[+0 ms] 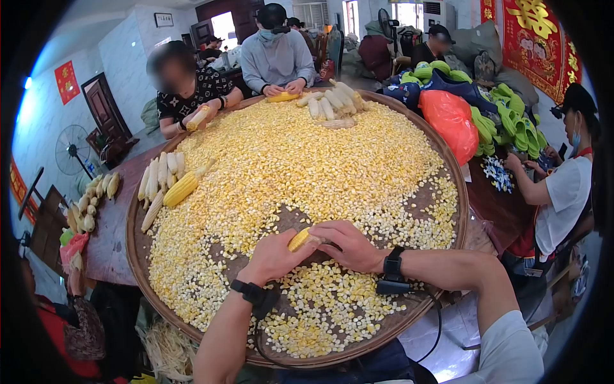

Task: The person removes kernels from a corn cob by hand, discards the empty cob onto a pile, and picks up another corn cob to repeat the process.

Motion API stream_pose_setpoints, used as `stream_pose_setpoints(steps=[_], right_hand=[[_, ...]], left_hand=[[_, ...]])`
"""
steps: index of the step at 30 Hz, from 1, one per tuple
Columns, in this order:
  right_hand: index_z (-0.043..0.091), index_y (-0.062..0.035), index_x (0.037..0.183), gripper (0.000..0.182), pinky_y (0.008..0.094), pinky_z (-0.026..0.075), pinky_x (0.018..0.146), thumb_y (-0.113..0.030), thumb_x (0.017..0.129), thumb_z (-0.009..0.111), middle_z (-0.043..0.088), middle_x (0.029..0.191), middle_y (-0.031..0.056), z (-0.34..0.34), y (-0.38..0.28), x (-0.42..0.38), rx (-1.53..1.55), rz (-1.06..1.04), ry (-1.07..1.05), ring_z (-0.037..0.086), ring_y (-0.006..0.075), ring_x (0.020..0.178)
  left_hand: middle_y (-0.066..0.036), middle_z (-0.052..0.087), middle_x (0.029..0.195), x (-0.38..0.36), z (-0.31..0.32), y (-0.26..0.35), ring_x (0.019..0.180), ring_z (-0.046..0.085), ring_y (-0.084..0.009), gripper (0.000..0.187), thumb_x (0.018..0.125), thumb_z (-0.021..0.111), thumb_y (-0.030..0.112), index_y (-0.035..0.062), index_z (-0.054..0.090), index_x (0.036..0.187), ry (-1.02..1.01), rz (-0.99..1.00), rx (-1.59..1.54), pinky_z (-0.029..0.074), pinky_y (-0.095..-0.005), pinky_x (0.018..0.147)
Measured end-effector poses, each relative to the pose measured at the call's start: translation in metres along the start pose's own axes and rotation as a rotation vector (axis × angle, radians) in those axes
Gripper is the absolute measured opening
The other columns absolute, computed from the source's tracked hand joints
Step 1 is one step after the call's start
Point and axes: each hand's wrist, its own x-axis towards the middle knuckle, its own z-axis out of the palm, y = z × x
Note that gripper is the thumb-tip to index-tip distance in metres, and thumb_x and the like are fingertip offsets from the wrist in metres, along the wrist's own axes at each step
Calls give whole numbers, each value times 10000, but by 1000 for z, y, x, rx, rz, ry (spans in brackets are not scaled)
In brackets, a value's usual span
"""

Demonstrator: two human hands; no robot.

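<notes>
Left hand point(274, 256) and right hand point(348, 245) both gripping one corn cob point(299, 239), over round tray point(137, 256) of loose kernels point(288, 160)

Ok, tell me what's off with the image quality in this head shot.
Head view: strong fisheye, so the round tray bows and black corners frame the scene; windows at the back are blown out; light is soft with faint shadows; the left hand, right hand and corn cob are sharp.
</notes>
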Motion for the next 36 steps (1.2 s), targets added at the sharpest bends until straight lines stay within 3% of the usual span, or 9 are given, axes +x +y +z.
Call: stream_pose_setpoints(steps=[7, 8, 14, 17, 23, 26, 30, 33, 36], right_hand=[[616, -80, 1483, 490, 466, 513, 1120, -172, 1022, 756, 651, 1389, 187, 0, 4, -1, 51, 122, -58, 639, 386, 1279], [608, -76, 1491, 497, 463, 508, 1131, -184, 1027, 751, 641, 1401, 192, 0, 4, 0, 68, 148, -73, 634, 390, 1287], [578, -66, 1516, 493, 452, 525, 1098, -223, 1065, 700, 626, 1403, 202, -3, 1, 1, 135, 252, -176, 636, 397, 1268], [566, -66, 1520, 492, 455, 535, 1075, -220, 1069, 693, 633, 1378, 204, -1, 3, -1, 86, 194, -163, 648, 389, 1242], [599, -47, 1409, 463, 447, 552, 995, -189, 1000, 762, 641, 1291, 183, -9, -5, 2, 181, 317, -206, 674, 356, 1105], [600, -44, 1381, 495, 440, 555, 957, -175, 947, 799, 649, 1242, 179, -4, -2, -1, 240, 301, -158, 677, 340, 1048], [604, -48, 1402, 555, 455, 549, 958, -215, 918, 818, 670, 1187, 189, -7, -3, 0, 146, 324, -255, 675, 346, 1057], [605, -46, 1439, 577, 470, 537, 978, -224, 921, 786, 672, 1198, 189, -6, -3, 5, 126, 112, -184, 664, 367, 1086], [594, -44, 1476, 604, 478, 529, 992, -212, 917, 749, 674, 1216, 192, -11, 0, 3, 105, 58, -313, 656, 384, 1120]], left_hand=[[-237, 764, 934, -1, 1, -1, 887, 747, -443, 611, 999, 681, 650, 52, 753, 1101, 17, 1, -40, 568, -512, 766], [-253, 763, 898, -1, 2, -2, 875, 746, -466, 710, 991, 613, 742, 49, 746, 1073, 26, 14, -43, 569, -544, 782], [-242, 763, 941, -2, -1, 0, 902, 743, -447, 639, 1009, 657, 657, 35, 741, 1127, -2, -18, -48, 560, -521, 784], [-241, 764, 942, -2, -2, 3, 897, 742, -446, 633, 1003, 667, 656, 41, 742, 1132, -15, -18, -43, 562, -515, 782], [-234, 761, 938, -4, -2, 4, 893, 740, -439, 615, 973, 705, 662, 59, 733, 1092, -19, 26, -21, 566, -502, 782], [-234, 763, 959, -4, -3, 4, 915, 744, -437, 600, 966, 713, 657, 67, 729, 1076, -44, 81, 87, 571, -508, 793], [-216, 773, 988, -4, 1, 1, 959, 747, -434, 584, 955, 724, 649, 85, 745, 1105, -28, 135, 111, 583, -511, 827], [-203, 780, 1005, -4, 3, 1, 986, 750, -430, 600, 943, 726, 661, 96, 756, 1143, -37, 157, 88, 590, -510, 852], [-203, 785, 1021, -5, 0, 4, 1000, 753, -427, 625, 936, 721, 676, 98, 761, 1169, -65, 174, 108, 593, -508, 868]])
